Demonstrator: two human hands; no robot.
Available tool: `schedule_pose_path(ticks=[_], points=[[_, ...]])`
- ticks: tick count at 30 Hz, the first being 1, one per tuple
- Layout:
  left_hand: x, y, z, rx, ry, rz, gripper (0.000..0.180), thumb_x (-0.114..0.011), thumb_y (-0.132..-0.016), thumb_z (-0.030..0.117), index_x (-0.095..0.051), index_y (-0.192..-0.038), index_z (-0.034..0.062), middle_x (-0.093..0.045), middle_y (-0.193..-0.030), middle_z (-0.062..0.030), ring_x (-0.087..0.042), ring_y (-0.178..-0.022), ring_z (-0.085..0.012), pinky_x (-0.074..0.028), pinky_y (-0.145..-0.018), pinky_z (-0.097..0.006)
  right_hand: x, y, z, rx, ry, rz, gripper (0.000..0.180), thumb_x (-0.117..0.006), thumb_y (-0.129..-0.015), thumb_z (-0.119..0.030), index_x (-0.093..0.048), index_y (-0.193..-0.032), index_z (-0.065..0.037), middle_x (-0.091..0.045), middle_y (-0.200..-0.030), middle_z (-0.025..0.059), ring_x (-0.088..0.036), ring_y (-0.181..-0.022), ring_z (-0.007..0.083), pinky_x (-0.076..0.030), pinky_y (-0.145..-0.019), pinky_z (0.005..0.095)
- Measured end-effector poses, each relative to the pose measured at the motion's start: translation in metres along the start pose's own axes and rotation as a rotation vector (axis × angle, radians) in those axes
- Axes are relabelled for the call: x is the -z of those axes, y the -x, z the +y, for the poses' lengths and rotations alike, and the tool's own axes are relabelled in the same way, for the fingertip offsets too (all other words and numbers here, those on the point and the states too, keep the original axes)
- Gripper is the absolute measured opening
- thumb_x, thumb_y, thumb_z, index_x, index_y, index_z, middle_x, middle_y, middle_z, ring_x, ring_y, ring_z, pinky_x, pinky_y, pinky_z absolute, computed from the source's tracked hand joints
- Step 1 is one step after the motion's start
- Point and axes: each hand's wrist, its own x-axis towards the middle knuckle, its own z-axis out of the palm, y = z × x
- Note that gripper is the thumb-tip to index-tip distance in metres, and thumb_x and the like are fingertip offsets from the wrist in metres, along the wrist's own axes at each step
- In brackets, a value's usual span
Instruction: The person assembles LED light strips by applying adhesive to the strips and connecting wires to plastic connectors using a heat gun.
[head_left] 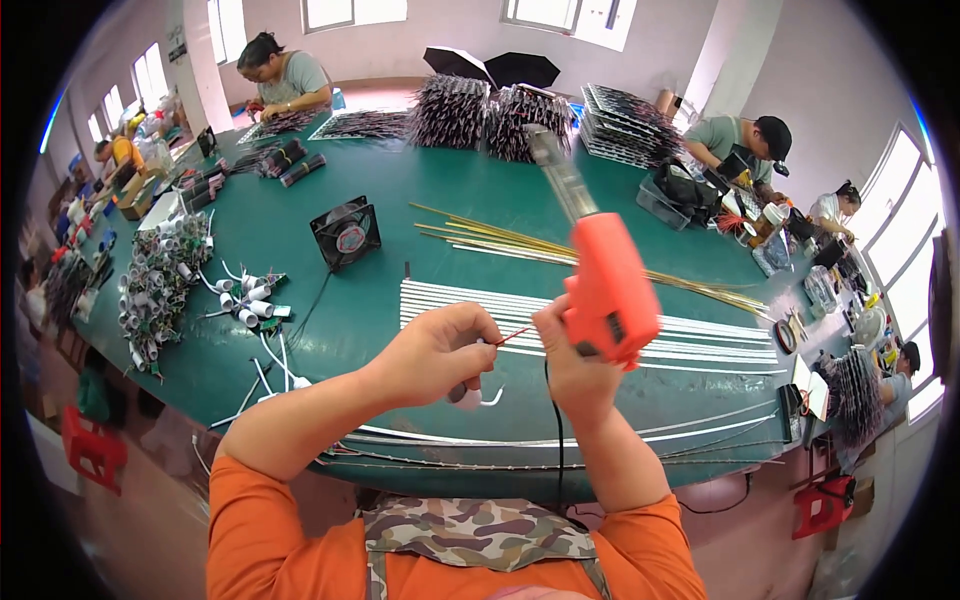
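My right hand is wrapped round a red heat gun, whose long metallic nozzle points up and away to the left. A black cord hangs down by that wrist. Between my hands stretches a thin red wire, its right end at my right thumb and fingers. My left hand is closed, pinching the wire's other end. Just below those fingers shows a small white rounded part with a short white lead; my fingers partly hide it. Both hands are above the near part of the green table.
White strips lie under and right of my hands, with yellowish rods beyond. A black fan stands left of centre. White sockets with circuit boards are heaped at left. Bundled wires stand at the back. Other people work around the table.
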Motion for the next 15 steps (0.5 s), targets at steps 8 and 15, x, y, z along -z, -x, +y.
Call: schedule_pose_path(ticks=[8,15], points=[[0.007,-0.010,-0.019,0.006,0.371,-0.049,0.007,-0.059,-0.091,0.006,-0.056,-0.097,0.0042,-0.064,-0.088,-0.0085,-0.063,-0.072,-0.0170,-0.052,-0.067,-0.031,0.013,0.002,0.007,-0.360,-0.284,-0.091,0.028,-0.071,-0.084,-0.005,-0.058,-0.109,-0.001,-0.064,-0.094,0.0050,-0.058,-0.083,0.0107,-0.046,-0.073,0.0257],[0.000,-0.012,-0.018,0.037,0.394,-0.112,0.006,-0.058,-0.092,0.009,-0.054,-0.096,0.0054,-0.063,-0.089,-0.0079,-0.062,-0.074,-0.0151,-0.052,-0.070,-0.031,0.007,0.005,-0.002,-0.503,-0.403,-0.210,0.040,-0.068,-0.083,0.000,-0.053,-0.120,0.000,-0.065,-0.095,0.0059,-0.062,-0.089,0.0130,-0.050,-0.075,0.0275]])
